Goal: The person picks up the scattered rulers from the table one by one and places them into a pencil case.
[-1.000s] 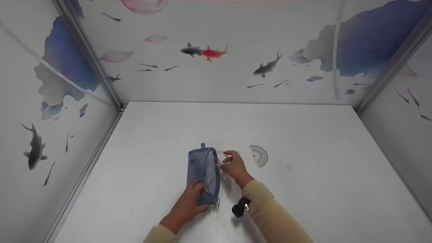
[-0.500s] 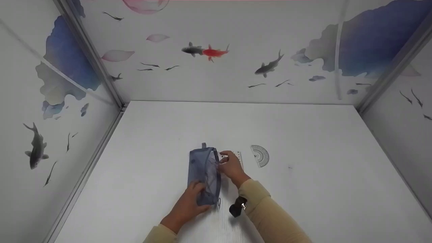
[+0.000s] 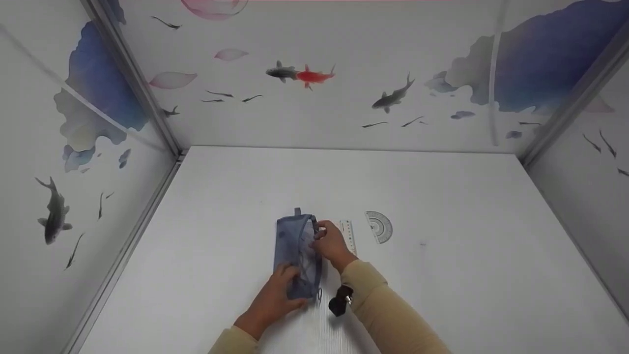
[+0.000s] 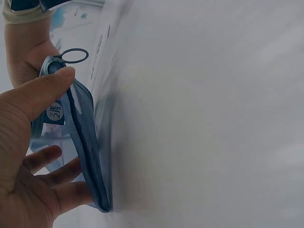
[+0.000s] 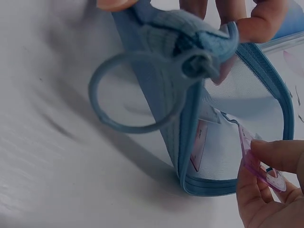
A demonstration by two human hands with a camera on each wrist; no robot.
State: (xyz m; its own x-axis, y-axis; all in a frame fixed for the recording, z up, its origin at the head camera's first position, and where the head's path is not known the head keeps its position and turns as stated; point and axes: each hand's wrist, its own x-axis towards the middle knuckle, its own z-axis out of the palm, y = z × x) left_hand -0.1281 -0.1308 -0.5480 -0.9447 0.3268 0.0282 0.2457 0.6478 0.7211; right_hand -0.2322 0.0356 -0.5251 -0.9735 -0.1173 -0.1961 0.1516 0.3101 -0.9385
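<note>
A blue mesh pencil pouch point(image 3: 290, 241) lies on the table, its zipped side gaping toward the right. My left hand point(image 3: 275, 295) grips the pouch's near end; in the left wrist view its thumb presses by the zipper ring point(image 4: 76, 55) and its fingers spread along the other side. My right hand point(image 3: 334, 243) is at the opening, where in the right wrist view it pinches a clear pink-tinted plastic drawing template point(image 5: 249, 154) between thumb and fingers. Part of the template is inside the pouch. Another clear pink-edged piece point(image 5: 199, 145) shows inside the pouch.
Just behind the right hand lies a clear straight ruler point(image 3: 348, 233), partly covered by it. Farther right is a clear protractor point(image 3: 385, 227). A black device point(image 3: 339, 301) hangs at the right wrist. Printed walls point(image 3: 314, 118) stand around the white table point(image 3: 442, 196).
My right hand has moved slightly left into the pouch opening with the template, uncovering more of the ruler behind it. The left hand keeps its grip on the pouch.
</note>
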